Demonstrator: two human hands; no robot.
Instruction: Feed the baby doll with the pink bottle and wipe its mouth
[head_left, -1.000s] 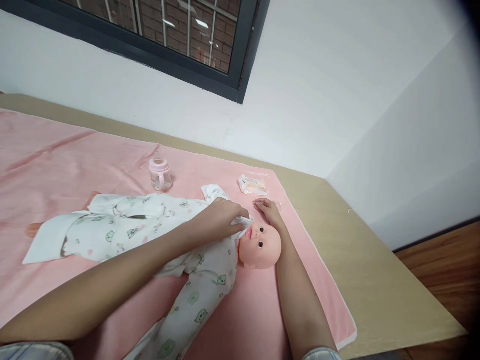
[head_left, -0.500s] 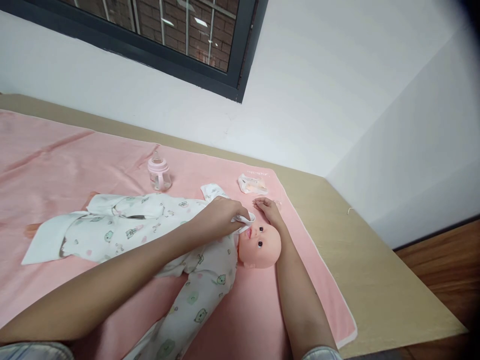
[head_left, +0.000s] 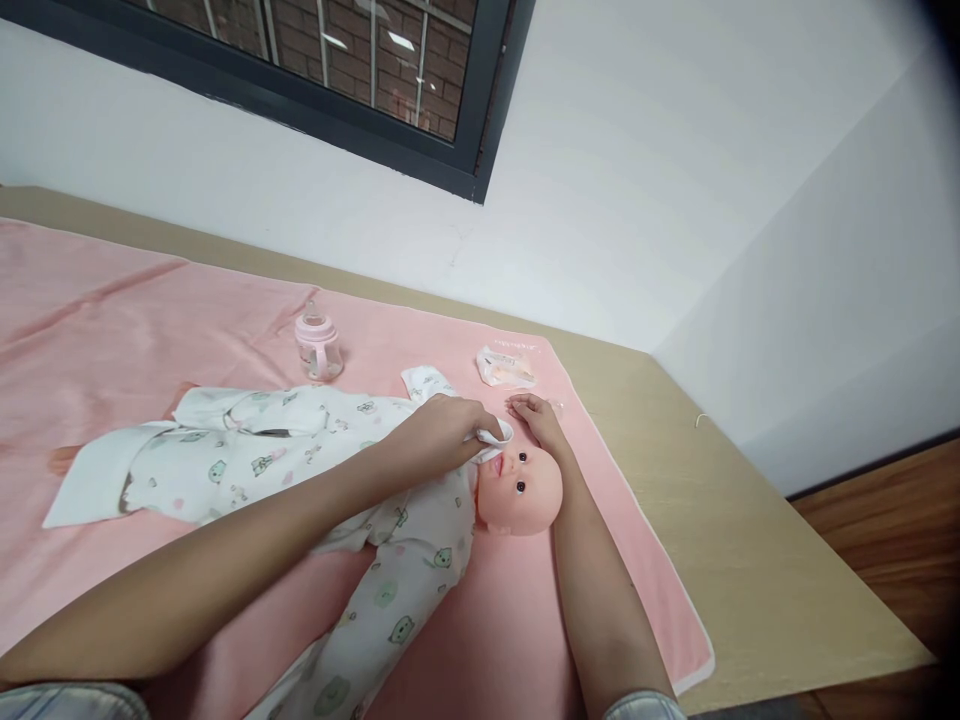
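Observation:
A baby doll (head_left: 536, 505) lies on its back on a pink blanket (head_left: 517, 610), its bald head to the right, in white clothes (head_left: 390, 520) printed with green and pink animals. My left hand (head_left: 442, 430) reaches across its chest, with a folded white cloth (head_left: 496, 436) pinched between thumb and fingers. The cloth is beside the doll's mouth and cheek. Past the head my right hand (head_left: 534, 415) rests on the blanket, fingers stretched out and holding nothing visible. The right forearm lies along the top of the doll's head.
A pink-topped baby bottle (head_left: 319, 345) with handles stands beyond the doll's legs. Near my right hand lies a small clear-and-white packet (head_left: 506, 368). The wooden tabletop (head_left: 720, 540) extends right of the blanket, and a white wall (head_left: 585, 200) with a dark-framed window (head_left: 469, 165) rises behind.
My left hand has shifted very slightly to the right with the cloth. The right hand and the doll look the same.

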